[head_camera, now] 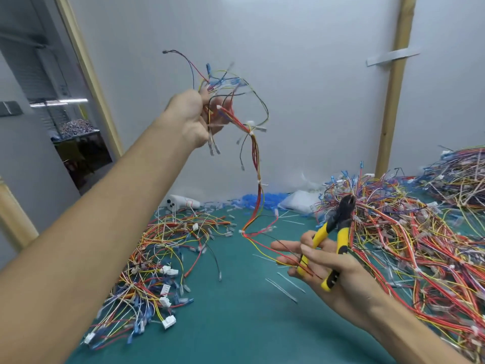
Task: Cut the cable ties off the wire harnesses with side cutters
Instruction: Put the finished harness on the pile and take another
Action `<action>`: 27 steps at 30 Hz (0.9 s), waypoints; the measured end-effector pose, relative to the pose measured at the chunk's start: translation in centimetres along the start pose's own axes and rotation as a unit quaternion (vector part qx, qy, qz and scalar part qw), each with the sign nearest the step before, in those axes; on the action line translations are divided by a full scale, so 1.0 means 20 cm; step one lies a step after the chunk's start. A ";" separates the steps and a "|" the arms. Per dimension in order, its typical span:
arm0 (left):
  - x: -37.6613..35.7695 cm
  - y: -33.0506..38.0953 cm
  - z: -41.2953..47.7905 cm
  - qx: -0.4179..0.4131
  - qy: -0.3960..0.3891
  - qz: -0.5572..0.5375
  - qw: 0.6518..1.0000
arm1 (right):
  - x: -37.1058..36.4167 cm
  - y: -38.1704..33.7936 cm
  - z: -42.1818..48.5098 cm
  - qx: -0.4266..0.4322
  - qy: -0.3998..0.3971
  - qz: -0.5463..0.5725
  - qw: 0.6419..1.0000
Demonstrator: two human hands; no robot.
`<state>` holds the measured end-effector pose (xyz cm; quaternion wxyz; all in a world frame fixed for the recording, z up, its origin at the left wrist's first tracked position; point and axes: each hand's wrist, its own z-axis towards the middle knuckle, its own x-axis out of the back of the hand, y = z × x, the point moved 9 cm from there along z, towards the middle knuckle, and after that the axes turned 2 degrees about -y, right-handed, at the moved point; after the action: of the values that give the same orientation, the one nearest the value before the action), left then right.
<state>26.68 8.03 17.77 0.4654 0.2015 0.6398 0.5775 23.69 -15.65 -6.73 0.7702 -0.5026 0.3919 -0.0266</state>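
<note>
Left hand (194,116) was up high, fingers curled tight round the wire harness (256,158), which dangled down, its tail trailing across the right hand's fingers. Right hand (325,261) gripped the yellow-handled side cutters (338,222), nose pointing up, above the green worktop (236,324). White cable ties (251,132) ringed the hanging bundle; a big wire pile (406,245) lay at right

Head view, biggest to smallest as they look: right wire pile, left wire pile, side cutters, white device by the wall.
Right wire pile
Left wire pile
Side cutters
White device
Side cutters are nearer the camera, so their rank is unsure.
</note>
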 end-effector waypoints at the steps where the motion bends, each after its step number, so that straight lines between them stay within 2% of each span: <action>1: 0.02 -0.02 0.01 0.002 -0.002 0.017 1.000 | 0.01 0.01 0.00 -0.006 0.012 -0.012 1.000; 8: 0.19 -0.06 0.07 -0.017 0.028 0.059 0.998 | -0.02 0.05 -0.01 -0.038 0.016 -0.082 0.996; 14: 0.35 -0.04 0.14 -0.040 0.029 0.105 0.993 | 0.00 0.07 -0.02 -0.056 0.045 -0.067 0.995; 21: 0.62 -0.06 0.17 -0.006 0.085 0.023 0.996 | 0.04 0.08 0.01 -0.061 0.067 -0.029 0.995; 27: 0.81 -0.11 0.19 0.022 0.105 -0.036 0.994 | 0.07 0.05 0.01 -0.045 0.091 -0.057 0.993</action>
<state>22.57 22.41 10.24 0.4115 0.1270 0.7043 0.5644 24.41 -15.59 -8.20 0.7050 -0.5535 0.4323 -0.0984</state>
